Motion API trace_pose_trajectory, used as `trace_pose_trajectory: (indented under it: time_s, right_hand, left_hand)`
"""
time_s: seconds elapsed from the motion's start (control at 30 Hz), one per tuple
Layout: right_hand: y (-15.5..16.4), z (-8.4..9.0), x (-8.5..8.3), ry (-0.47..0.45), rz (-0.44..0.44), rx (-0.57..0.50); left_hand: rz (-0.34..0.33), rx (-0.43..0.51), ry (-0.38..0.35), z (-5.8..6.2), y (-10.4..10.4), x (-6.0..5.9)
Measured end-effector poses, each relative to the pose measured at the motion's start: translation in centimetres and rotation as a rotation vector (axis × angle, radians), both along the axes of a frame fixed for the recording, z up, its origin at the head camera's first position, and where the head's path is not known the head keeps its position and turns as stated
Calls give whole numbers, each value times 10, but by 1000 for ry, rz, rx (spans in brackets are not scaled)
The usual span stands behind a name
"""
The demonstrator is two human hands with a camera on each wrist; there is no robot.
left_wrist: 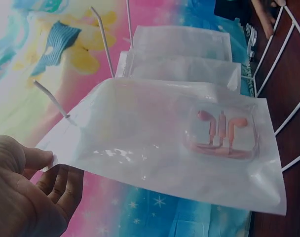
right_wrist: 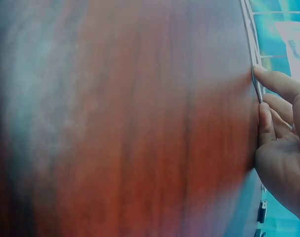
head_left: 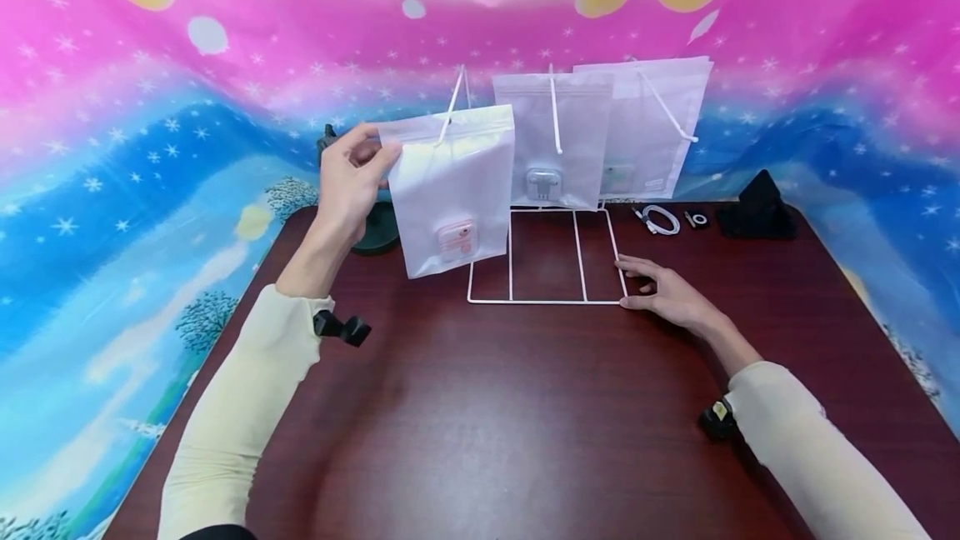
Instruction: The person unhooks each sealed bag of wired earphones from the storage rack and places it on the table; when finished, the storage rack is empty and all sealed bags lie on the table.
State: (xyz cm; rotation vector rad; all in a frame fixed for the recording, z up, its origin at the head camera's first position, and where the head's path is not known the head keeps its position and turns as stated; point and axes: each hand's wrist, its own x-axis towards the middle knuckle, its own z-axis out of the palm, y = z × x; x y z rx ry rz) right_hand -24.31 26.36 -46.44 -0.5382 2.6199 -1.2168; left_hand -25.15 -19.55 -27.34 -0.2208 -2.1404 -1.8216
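Observation:
My left hand (head_left: 348,182) pinches the upper left corner of a white zip bag (head_left: 442,173) between thumb and fingers. The bag hangs tilted on a white wire hook (head_left: 450,107) that passes through its top. Inside it shows a clear case with pink earphones (left_wrist: 221,131). Low on the table, my right hand (head_left: 663,294) holds the front right corner of the white wire rack (head_left: 547,302), thumb at the corner and fingers on the side wire. Two more white bags hang behind; the middle bag (head_left: 555,123) holds a clear case with white earphones (head_left: 543,183).
The rear right bag (head_left: 660,127) has a small pale item low inside. Behind the rack's right side lie a coiled white cable (head_left: 662,221), a small round-ended item (head_left: 697,220) and a black stand (head_left: 757,208). A dark round base (head_left: 377,232) sits behind my left wrist. Patterned cloth surrounds the table (head_left: 487,423).

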Motion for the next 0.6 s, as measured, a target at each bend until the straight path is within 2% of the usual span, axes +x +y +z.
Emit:
trace_pose_trajectory:
  time_s: [0.13, 0.33, 0.6]
  right_hand:
    - [0, 1, 1, -8, -6, -2]
    - [0, 2, 2, -11, -6, -11]
    - [-2, 2, 3, -13, -7, -29]
  left_hand:
    - [2, -8, 6, 1, -2, 10]
    - [-20, 49, 4, 4, -1, 22]
    - [-20, 70, 8, 6, -4, 37]
